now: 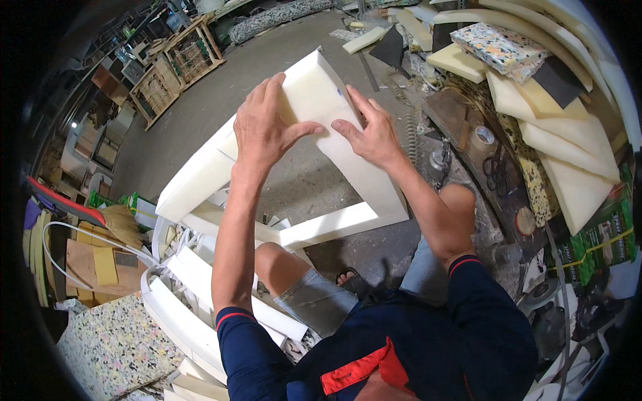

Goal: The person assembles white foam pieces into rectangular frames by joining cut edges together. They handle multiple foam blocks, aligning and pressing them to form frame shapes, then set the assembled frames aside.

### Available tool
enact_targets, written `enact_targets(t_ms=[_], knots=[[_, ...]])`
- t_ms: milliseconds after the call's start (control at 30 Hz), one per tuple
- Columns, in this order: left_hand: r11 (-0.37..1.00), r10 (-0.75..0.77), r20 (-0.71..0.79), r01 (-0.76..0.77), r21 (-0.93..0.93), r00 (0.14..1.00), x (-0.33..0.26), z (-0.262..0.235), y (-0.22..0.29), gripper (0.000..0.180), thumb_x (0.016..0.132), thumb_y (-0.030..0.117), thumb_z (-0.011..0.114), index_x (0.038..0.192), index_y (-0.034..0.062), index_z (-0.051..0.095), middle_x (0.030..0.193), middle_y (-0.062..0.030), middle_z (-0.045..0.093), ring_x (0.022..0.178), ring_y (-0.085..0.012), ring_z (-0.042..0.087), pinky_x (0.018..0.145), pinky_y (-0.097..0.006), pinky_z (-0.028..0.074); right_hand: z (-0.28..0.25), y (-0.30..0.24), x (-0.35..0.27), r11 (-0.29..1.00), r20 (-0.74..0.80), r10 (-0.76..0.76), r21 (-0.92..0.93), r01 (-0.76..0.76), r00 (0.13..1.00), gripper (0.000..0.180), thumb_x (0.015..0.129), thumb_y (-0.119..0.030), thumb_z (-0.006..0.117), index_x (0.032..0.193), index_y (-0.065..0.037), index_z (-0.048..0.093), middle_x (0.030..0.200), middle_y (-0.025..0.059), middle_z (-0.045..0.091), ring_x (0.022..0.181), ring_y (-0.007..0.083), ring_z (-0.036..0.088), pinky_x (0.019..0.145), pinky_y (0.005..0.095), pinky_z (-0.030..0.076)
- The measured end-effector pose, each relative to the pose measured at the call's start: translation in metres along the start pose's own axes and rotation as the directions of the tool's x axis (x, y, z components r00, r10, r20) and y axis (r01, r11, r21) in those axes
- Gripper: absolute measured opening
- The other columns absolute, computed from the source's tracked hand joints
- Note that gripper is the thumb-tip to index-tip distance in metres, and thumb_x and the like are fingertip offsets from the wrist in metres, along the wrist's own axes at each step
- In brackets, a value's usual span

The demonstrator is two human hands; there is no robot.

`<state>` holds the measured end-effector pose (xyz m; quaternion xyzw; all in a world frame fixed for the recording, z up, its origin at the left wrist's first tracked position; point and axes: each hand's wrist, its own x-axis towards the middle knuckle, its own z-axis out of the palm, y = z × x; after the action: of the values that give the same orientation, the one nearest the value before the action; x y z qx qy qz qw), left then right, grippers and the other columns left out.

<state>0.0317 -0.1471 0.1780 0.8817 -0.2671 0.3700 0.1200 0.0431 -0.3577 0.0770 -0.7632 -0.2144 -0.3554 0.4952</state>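
Observation:
A foam-covered frame [334, 226], white to cream and roughly four-sided with an open middle, stands tilted in front of me. My left hand [263, 125] grips its far padded corner from the left, fingers over the edge and thumb stretched across the top face. On the right edge of that corner my right hand [370, 131] lies with its thumb on top and its fingers along the side. The two thumbs point at each other with a small gap between them. A small blue mark shows on the foam near the right fingers. The far undersides are hidden.
Foam offcuts [562, 147] are piled at right, beside scissors [496, 172] and a tape roll [484, 136] on a dark board. A coiled hose [409, 127] lies on the floor. At left are a straw broom [119, 224], a speckled foam sheet [124, 347] and white curved pieces.

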Motion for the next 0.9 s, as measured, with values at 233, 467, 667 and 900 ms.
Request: enact_targets(t_ms=[233,467,667,900], knots=[[1.000,-0.026,0.000,0.026,-0.011,1.000,0.005,0.002,0.003,0.101,0.056,0.069,0.085,0.123,-0.0011,0.058,0.118,-0.0202,0.065,0.106,-0.0397,0.064,0.087,-0.050,0.054,0.002,0.009,-0.003,1.000,0.037,-0.004,-0.017,0.004,0.999,0.078,0.096,-0.054,0.064,0.144,0.006,0.050,0.100,0.0248,0.063,0.088,0.0364,0.065,0.078,0.0421,0.053],[0.991,0.062,-0.064,-0.054,0.120,0.996,0.007,-0.015,0.021,0.109,0.062,0.075,0.080,0.133,-0.0027,0.052,0.123,-0.0265,0.063,0.120,-0.0438,0.060,0.099,-0.052,0.049,0.000,-0.008,-0.001,0.995,-0.016,-0.097,0.011,0.097,0.995,0.086,0.103,-0.065,0.035,0.148,0.007,0.044,0.102,0.0273,0.061,0.090,0.0383,0.063,0.081,0.0450,0.051],[0.989,0.091,-0.123,-0.076,0.124,0.988,0.006,-0.007,0.026,0.094,0.065,0.080,0.072,0.116,0.0022,0.056,0.104,-0.0153,0.059,0.097,-0.0341,0.060,0.078,-0.048,0.043,-0.003,-0.008,-0.004,0.996,0.070,-0.086,0.007,0.085,0.994,0.096,0.099,-0.070,0.039,0.150,0.010,0.037,0.106,0.0280,0.062,0.094,0.0384,0.064,0.083,0.0456,0.051],[0.992,0.108,0.207,-0.118,0.036,0.972,0.024,-0.075,-0.011,0.106,0.064,0.077,0.078,0.137,0.0033,0.054,0.129,-0.0204,0.062,0.114,-0.0385,0.062,0.093,-0.049,0.050,-0.012,-0.033,0.014,0.978,0.062,-0.061,0.203,0.048,0.996,0.125,0.063,-0.069,0.085,0.149,0.010,0.040,0.119,0.0254,0.065,0.108,0.0361,0.068,0.092,0.0410,0.054]])
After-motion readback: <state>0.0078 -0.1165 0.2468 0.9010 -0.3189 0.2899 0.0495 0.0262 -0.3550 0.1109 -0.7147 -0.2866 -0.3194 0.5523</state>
